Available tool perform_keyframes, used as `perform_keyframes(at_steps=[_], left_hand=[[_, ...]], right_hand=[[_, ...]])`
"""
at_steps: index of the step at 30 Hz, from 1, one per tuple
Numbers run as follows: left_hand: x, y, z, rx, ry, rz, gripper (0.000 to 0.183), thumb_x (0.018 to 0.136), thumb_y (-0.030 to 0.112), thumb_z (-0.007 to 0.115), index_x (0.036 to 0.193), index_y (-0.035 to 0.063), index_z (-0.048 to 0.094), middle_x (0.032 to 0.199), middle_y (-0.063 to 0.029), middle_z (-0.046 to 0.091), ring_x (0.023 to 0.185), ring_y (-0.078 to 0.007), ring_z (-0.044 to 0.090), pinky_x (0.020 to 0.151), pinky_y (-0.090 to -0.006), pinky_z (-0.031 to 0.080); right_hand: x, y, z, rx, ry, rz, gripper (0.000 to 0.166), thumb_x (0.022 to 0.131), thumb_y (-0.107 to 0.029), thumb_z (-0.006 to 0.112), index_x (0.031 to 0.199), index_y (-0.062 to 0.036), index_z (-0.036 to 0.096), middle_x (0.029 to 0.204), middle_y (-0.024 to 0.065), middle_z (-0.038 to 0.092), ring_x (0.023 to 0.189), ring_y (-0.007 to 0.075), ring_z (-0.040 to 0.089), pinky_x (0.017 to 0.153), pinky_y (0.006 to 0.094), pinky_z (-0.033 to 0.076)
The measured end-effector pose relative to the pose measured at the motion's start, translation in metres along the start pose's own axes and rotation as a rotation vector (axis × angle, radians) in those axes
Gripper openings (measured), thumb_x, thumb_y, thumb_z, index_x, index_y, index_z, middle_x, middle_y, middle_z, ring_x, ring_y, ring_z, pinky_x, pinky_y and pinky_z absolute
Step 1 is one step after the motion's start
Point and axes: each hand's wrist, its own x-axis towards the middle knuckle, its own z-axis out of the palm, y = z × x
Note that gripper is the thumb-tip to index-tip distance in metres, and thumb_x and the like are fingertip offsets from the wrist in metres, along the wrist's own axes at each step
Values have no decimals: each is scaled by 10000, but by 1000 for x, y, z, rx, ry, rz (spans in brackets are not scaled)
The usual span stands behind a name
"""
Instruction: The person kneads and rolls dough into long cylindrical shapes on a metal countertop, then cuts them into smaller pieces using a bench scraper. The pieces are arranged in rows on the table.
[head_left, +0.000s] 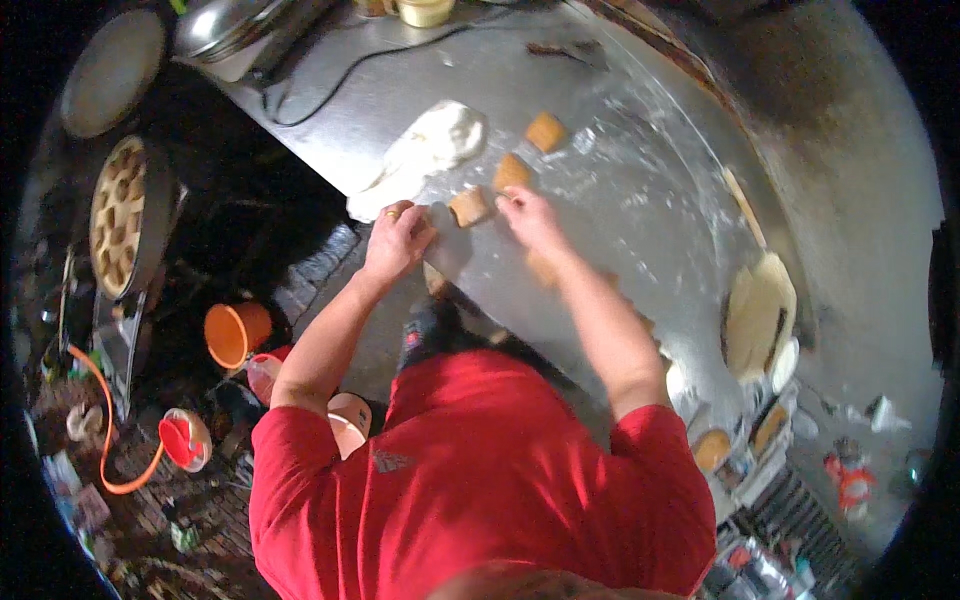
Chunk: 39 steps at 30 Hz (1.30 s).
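My left hand (401, 236), with a gold-coloured ring, is over the near edge of the metal worktop (480, 285), its fingers curled; whether it pinches anything is unclear. My right hand (525, 214) is just right of a square brownish pastry piece (471, 207), thumb and fingertips close together, contents hidden. Touching or just behind its fingertips lies an orange-brown square piece (512, 172), with another such piece (546, 133) farther back. A long sheet of white dough (427, 150) lies behind my left hand, reaching to the worktop edge. Further pieces are partly hidden by my right forearm.
White flour streaks mark the worktop. A cable (349, 75) crosses its back left. A pale board or tray (759, 319) and a wooden stick (744, 206) lie at the right. At the left stand a round pan of pieces (118, 217) and an orange bucket (238, 334).
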Motion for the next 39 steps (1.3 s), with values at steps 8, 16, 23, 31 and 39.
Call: perform_keyframes(at_steps=[8, 16, 23, 31, 39], left_hand=[[29, 128, 112, 16, -160, 150, 556, 845, 360, 681, 1253, 33, 492, 1110, -251, 578, 1014, -446, 583, 839, -523, 503], [30, 120, 125, -335, -307, 62, 440, 789, 241, 736, 1120, 55, 514, 1037, -226, 613, 919, -428, 634, 778, -478, 534], [188, 105, 23, -591, -241, -273, 421, 807, 197, 720, 1177, 67, 568, 945, -133, 682, 885, -232, 663, 789, -365, 522], [263, 32, 70, 204, -377, -64, 532, 733, 274, 706, 1198, 47, 581, 1173, -200, 594, 1115, -364, 567, 926, -405, 500], [242, 45, 71, 166, -191, 8, 429, 715, 174, 662, 1109, 24, 587, 1166, -225, 554, 1077, -397, 537, 921, -449, 491]], right_hand=[[-81, 109, -101, -564, -211, 220, 560, 775, -546, 663, 969, -22, 681, 995, 185, 679, 968, 366, 631, 857, 449, 501], [-105, 126, -61, 62, 186, 106, 599, 752, -226, 779, 1251, -37, 508, 1043, 149, 627, 903, 289, 632, 805, 397, 511], [28, 39, -121, 640, 384, 67, 636, 830, -68, 703, 1391, -22, 406, 1093, 141, 619, 951, 185, 621, 822, 310, 511], [189, -18, -118, 95, 405, 217, 681, 841, -360, 702, 1358, 19, 472, 1264, 236, 585, 1175, 330, 575, 1005, 384, 439], [204, -17, -89, -446, 254, 148, 672, 735, -400, 699, 1316, -114, 519, 1317, 198, 560, 1264, 386, 467, 1034, 426, 414]])
